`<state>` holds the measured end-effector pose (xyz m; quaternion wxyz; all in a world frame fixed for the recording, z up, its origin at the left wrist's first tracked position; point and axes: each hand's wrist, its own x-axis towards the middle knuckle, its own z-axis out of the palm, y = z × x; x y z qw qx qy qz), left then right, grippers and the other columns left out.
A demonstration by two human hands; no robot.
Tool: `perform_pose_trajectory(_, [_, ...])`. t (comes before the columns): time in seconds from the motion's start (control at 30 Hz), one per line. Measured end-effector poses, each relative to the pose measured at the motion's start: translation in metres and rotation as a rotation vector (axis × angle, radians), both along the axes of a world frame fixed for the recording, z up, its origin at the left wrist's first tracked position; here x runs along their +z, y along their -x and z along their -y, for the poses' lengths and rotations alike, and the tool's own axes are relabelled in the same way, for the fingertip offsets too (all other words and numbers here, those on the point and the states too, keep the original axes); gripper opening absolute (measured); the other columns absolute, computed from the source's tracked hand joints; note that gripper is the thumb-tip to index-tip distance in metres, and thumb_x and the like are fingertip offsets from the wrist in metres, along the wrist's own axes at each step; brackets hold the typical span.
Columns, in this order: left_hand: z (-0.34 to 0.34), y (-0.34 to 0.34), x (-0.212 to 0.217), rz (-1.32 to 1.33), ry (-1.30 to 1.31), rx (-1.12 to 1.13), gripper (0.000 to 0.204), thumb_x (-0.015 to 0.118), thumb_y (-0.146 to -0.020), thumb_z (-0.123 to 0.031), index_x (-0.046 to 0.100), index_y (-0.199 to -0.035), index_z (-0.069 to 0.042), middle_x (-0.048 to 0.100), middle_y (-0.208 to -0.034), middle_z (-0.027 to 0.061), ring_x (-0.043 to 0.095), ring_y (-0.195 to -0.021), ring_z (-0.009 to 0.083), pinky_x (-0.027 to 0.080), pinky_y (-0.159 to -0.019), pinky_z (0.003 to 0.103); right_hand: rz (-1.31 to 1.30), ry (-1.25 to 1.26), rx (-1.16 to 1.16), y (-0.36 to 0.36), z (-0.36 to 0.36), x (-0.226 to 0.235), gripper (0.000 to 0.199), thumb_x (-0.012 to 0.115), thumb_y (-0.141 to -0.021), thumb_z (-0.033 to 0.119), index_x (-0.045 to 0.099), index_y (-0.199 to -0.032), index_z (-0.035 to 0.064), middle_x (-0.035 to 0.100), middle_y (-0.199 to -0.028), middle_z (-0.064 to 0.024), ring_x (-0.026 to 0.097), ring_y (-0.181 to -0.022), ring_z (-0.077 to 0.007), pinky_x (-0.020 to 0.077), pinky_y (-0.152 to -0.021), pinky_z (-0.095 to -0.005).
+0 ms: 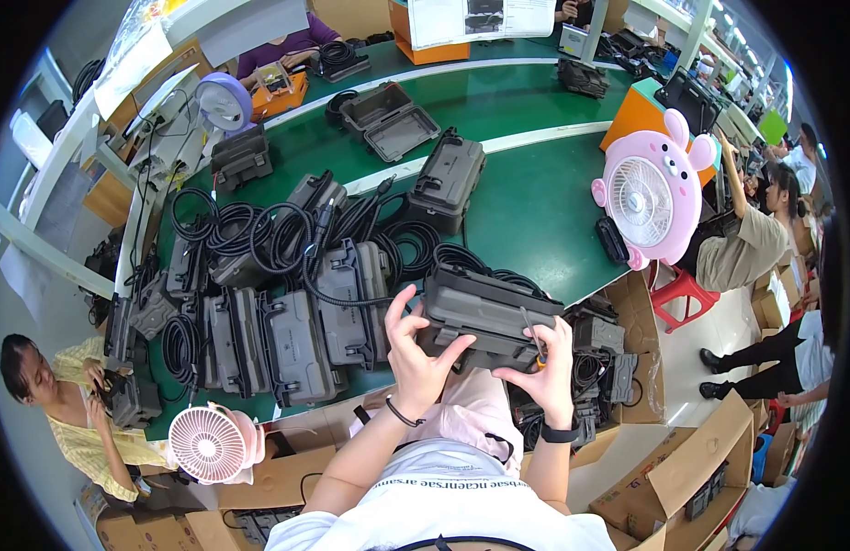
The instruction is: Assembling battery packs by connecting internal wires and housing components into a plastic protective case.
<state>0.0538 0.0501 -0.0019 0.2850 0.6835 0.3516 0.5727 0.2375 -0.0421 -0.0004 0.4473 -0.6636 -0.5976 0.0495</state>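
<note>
A dark grey plastic case with latches is held up at the table's front edge, in front of my body. My left hand grips its left end, thumb on the near side and fingers over the top. At the right end is my right hand, closed on a thin screwdriver-like tool with a metal shaft and a bit of yellow handle showing. The right thumb also presses against the case's lower edge. Black cable lies behind the case, touching its far side.
Several similar cases and coiled black cables crowd the green table on the left. An open case sits farther back. A pink fan stands right, another fan left. Cardboard boxes and co-workers surround the table.
</note>
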Motion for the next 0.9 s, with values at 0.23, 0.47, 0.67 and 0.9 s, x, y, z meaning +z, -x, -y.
perform_pose_trajectory(0.23, [-0.019, -0.010, 0.015, -0.016, -0.007, -0.039, 0.051, 0.083, -0.073, -0.014, 0.044, -0.103, -0.003, 0.030, -0.143, 0.0186, 0.054, -0.116, 0.0316, 0.051, -0.091, 0.037, -0.070, -0.161, -0.172, -0.001, -0.015, 0.011, 0.050, 0.090, -0.053, 0.018, 0.068, -0.098, 0.0115, 0.062, -0.117, -0.0165, 0.052, -0.113, -0.0379, 0.0434, -0.094, -0.0438])
perform_pose_trajectory(0.47, [-0.019, -0.021, 0.002, 0.013, 0.005, -0.068, 0.048, 0.080, -0.075, -0.009, 0.044, -0.107, -0.002, 0.025, -0.146, 0.0216, 0.044, -0.128, 0.0417, 0.045, -0.098, 0.042, -0.143, -0.144, -0.095, -0.019, -0.035, 0.028, 0.047, 0.088, -0.059, 0.011, 0.070, -0.102, 0.0073, 0.066, -0.113, -0.0170, 0.054, -0.123, -0.0337, 0.0459, -0.095, -0.0369])
perform_pose_trajectory(0.67, [-0.006, -0.014, 0.004, -0.010, 0.091, -0.045, 0.036, 0.077, -0.075, -0.004, 0.049, -0.098, -0.004, 0.032, -0.143, 0.0200, 0.044, -0.126, 0.0308, 0.044, -0.099, 0.039, -0.172, -0.106, -0.092, -0.017, -0.030, 0.025, 0.044, 0.088, -0.060, 0.014, 0.070, -0.099, 0.0065, 0.069, -0.105, -0.0133, 0.055, -0.121, -0.0343, 0.0487, -0.089, -0.0353])
perform_pose_trajectory(0.9, [0.000, -0.005, 0.011, -0.190, -0.073, -0.004, 0.052, 0.074, -0.076, -0.006, 0.047, -0.119, -0.010, 0.032, -0.141, 0.0222, 0.037, -0.129, 0.0389, 0.036, -0.105, 0.046, -0.065, -0.141, -0.046, -0.010, -0.027, 0.032, 0.046, 0.087, -0.061, 0.017, 0.070, -0.102, 0.0061, 0.070, -0.105, -0.0125, 0.060, -0.116, -0.0323, 0.0517, -0.083, -0.0339])
